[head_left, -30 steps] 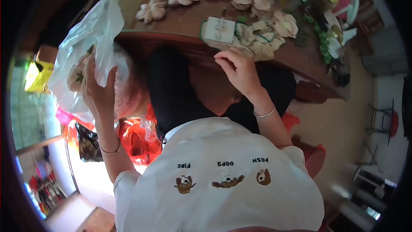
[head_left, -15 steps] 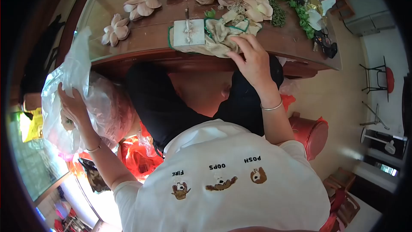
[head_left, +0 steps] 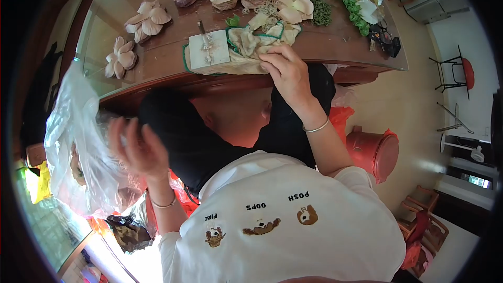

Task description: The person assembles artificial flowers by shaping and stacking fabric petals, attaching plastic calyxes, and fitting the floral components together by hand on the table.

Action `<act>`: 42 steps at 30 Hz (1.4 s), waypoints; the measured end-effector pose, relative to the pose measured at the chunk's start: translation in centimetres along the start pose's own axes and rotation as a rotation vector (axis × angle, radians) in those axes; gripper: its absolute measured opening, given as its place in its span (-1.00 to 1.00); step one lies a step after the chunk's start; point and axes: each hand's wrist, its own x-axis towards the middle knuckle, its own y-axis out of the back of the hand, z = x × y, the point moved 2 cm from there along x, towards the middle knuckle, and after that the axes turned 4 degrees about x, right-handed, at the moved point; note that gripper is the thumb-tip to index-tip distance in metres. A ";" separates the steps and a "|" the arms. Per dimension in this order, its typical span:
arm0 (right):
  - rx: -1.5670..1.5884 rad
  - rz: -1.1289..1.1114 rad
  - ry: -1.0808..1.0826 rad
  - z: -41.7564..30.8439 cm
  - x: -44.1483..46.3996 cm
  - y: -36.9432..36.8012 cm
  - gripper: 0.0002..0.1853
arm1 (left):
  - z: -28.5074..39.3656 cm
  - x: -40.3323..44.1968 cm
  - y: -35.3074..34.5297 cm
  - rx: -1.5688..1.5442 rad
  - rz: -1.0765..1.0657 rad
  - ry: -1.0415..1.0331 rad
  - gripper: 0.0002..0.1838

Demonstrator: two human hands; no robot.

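My left hand [head_left: 137, 147] is raised beside the clear plastic bag [head_left: 78, 141], blurred, with its fingers apart and nothing in it. A pale flower piece shows dimly through the bag. My right hand [head_left: 288, 76] is at the table's front edge, by the beige cloth [head_left: 246, 47] with green trim; its thumb and forefinger are close together, and anything between them is too small to make out. On the cloth's left part lies a white block [head_left: 209, 50] with a thin upright rod. A small green leaf piece [head_left: 233, 20] lies just behind the cloth.
Petal clusters [head_left: 148, 21] stand along the brown table [head_left: 167, 55]. Green stems [head_left: 320, 11], leaves [head_left: 358, 18] and dark glasses [head_left: 385, 39] lie at the right. A red bucket [head_left: 373, 154] is on the floor at the right; a camouflage bag [head_left: 128, 233] is low at the left.
My left hand has come out from the plastic bag toward my lap, empty. My right hand has moved from above my lap to the cloth's edge. The view has shifted.
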 end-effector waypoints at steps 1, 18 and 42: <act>0.022 0.014 0.000 0.1 0.0 0.0 -0.75 | 0.8 -0.6 -1.0 -0.073 -0.098 -0.039 -0.69; -0.273 0.190 -0.197 9.9 2.2 9.4 -0.89 | 7.0 -6.4 -7.0 -0.495 -0.506 0.006 -0.77; -0.563 -0.099 0.106 13.1 5.1 9.7 -0.93 | 7.3 -5.0 -7.3 -0.597 -0.528 -0.033 -0.77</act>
